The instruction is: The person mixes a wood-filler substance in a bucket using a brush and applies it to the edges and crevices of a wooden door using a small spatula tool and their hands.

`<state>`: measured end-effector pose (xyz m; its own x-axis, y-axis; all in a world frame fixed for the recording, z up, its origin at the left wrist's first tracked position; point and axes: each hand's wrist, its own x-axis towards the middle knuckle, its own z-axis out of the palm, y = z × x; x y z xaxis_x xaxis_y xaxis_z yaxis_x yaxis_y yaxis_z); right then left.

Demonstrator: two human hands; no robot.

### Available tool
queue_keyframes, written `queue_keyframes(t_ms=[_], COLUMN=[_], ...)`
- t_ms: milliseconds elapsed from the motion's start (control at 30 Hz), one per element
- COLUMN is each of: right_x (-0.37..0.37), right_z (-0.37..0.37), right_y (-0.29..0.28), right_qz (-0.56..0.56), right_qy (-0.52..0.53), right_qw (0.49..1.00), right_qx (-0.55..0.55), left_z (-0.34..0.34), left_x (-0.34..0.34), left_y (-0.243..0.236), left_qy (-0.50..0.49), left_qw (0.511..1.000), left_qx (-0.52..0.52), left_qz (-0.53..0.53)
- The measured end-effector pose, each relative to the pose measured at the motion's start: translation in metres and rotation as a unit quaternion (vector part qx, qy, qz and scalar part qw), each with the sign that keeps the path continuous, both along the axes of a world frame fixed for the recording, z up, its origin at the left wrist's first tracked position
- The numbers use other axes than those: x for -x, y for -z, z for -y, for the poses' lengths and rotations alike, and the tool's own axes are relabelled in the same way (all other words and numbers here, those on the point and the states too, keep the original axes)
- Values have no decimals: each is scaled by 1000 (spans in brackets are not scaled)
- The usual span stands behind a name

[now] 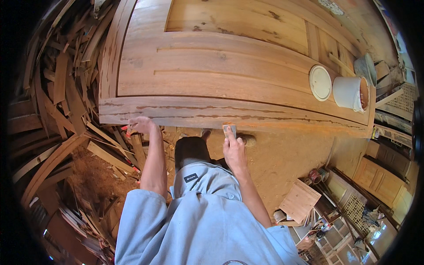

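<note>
A large wooden door lies flat in front of me, with dark, irregular lines of filler along its near rail. In my right hand is a putty knife, its wide blade at the door's near edge. Orange filler shows along that blade's tip, and the index finger presses on the blade. My left hand is bent at the wrist by the door's near left corner. Something small and red shows at its fingers; what it is I cannot make out.
A white bucket with reddish-brown contents stands on the door's right end, beside a round white lid and a grey container. Scrap wood is heaped at the left. Boards and a wooden panel lie at lower right.
</note>
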<state>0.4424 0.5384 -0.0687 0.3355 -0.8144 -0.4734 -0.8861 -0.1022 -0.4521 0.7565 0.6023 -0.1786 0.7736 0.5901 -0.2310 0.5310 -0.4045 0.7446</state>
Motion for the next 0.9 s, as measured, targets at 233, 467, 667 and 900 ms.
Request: queue_keyframes(t_ms=[233, 467, 667, 900], right_x=[5, 20, 32, 41], right_z=[5, 12, 6, -1], right_y=[5, 13, 13, 24], right_qz=[16, 37, 41, 28], right_qy=[24, 21, 27, 28], right_qw=[999, 997, 997, 994], right_qx=[38, 59, 61, 98], left_z=[-6, 3, -6, -7], left_x=[-2, 7, -1, -3], left_y=[10, -9, 7, 16], left_qy=[8, 28, 26, 5], left_qw=[999, 1000, 999, 1000], left_qx=[-18, 11, 5, -3], left_qz=[30, 6, 22, 12])
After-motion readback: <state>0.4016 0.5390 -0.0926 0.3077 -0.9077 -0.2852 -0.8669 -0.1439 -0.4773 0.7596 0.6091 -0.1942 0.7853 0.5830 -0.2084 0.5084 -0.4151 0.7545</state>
